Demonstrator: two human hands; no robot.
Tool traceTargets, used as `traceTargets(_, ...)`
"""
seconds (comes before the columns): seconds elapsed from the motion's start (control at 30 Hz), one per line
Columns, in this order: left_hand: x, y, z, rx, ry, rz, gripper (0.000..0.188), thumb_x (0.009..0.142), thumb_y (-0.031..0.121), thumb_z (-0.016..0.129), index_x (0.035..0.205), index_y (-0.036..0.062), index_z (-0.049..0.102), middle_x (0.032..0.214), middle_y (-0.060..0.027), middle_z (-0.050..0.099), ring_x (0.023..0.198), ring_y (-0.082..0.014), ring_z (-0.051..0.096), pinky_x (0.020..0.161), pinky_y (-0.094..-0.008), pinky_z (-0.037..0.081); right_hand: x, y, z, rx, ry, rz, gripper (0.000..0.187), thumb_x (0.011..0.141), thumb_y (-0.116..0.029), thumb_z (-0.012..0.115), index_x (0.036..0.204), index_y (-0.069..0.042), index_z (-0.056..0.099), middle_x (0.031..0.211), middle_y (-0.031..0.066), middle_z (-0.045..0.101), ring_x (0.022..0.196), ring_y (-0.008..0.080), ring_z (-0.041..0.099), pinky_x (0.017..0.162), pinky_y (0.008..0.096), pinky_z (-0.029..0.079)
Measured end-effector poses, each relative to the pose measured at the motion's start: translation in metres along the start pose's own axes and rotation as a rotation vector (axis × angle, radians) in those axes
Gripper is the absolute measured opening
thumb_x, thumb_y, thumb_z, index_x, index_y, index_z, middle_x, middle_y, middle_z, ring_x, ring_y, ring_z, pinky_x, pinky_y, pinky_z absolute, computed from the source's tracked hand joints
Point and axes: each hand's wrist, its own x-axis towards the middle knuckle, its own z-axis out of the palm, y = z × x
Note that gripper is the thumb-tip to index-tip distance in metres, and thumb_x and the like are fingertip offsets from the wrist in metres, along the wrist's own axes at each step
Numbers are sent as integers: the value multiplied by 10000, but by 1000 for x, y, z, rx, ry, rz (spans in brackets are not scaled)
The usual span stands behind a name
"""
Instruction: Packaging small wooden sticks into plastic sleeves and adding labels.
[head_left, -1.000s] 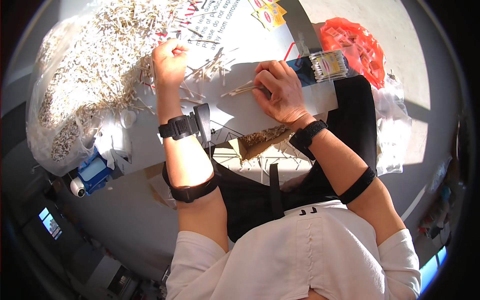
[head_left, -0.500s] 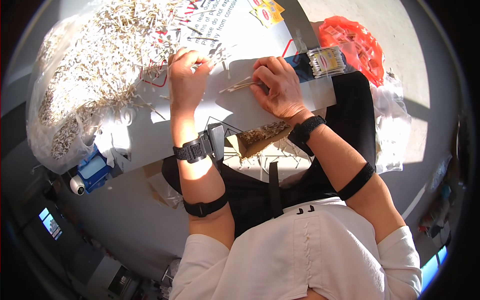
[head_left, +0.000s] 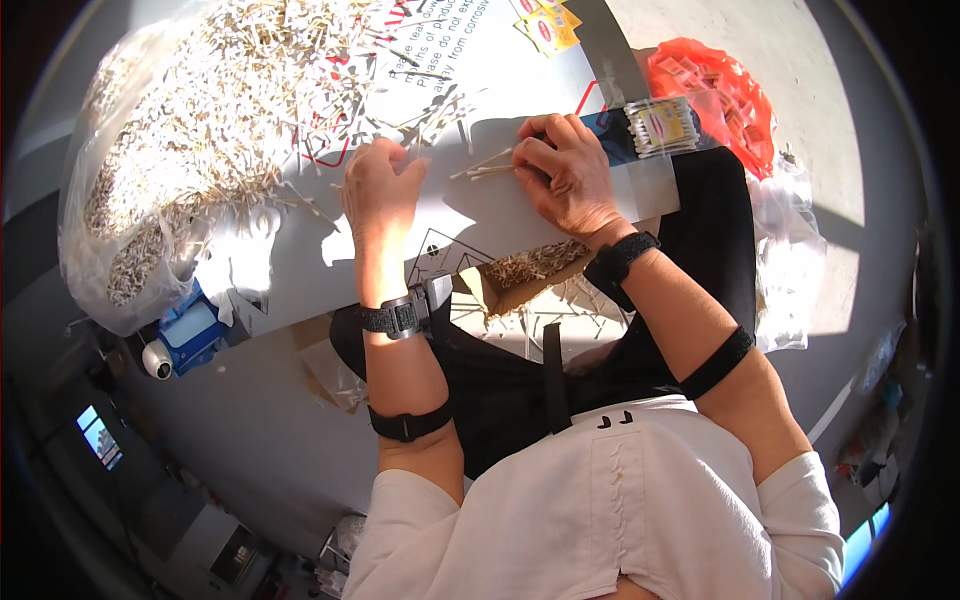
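Between the thumb and fingers of my right hand [head_left: 567, 178] is a small bunch of cotton swabs [head_left: 487, 170], their tips pointing left over the grey board [head_left: 470, 225]. My left hand [head_left: 382, 192] hovers at the board with thumb and forefinger apart; no swab shows between them, though its other fingertips are curled out of sight. Just beyond it lie loose cotton swabs [head_left: 440, 118]. To the left, a large heap of cotton swabs [head_left: 230, 120] spills from a clear plastic bag [head_left: 75, 230]. Right of my right hand lies a filled pack of cotton swabs [head_left: 662, 127] with a yellow label.
Yellow label cards [head_left: 548, 28] lie at the board's far edge. A red plastic bag [head_left: 715, 95] of packets is at the right, above a clear bag [head_left: 787, 250]. An open carton [head_left: 530, 275] with swabs sits below the board. A blue-and-white object [head_left: 185, 335] is at lower left.
My left hand has drawn back slightly from the loose swabs, and its thumb and forefinger have parted. My right hand keeps its bunch. The whole view has shifted a little.
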Motion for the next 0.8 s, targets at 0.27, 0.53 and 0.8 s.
traceTargets(0.27,8,31,8,8,-76,198,80,770,115,692,769,48,648,806,-77,613,817,-281,612,719,-402,470,-1,2,-3,4,-24,8,80,726,-99,684,788,-126,641,981,27,570,905,262,540,797,383,442)
traceTargets(0.53,7,55,31,308,67,178,274,749,221,760,896,21,644,982,-130,645,1003,-346,584,831,-436,481,-1,1,-1,18,10,8,56,731,-95,663,770,-122,633,972,29,570,904,262,540,793,376,437)
traceTargets(0.8,8,45,36,150,-9,305,153,751,143,736,760,25,637,773,-123,618,739,-280,611,681,-390,465,-1,1,-1,17,20,0,53,729,-93,659,755,-122,624,964,23,573,903,260,537,790,375,437)
